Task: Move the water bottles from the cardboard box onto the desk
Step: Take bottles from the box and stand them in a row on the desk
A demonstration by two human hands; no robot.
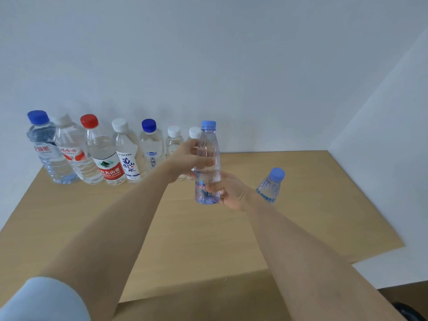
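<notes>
Nearest me is a pale sleeve. Beyond it my left hand wraps the upper body of the upright blue-capped bottle, and my right hand grips its base. I cannot tell whether it touches the tabletop. My right wrist could knock the second bottle just right of it. My left knuckles crowd the far row, and a nudge there could topple them.

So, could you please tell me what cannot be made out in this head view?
Head view:
- Small white-capped bottles: lower halves behind the left hand.
- Lone bottle at right: base behind the wrist of the right hand.
- Held bottle: label blurred, partly under that hand's fingers.
- Cardboard box: inside cut off by bottom edge.
</notes>
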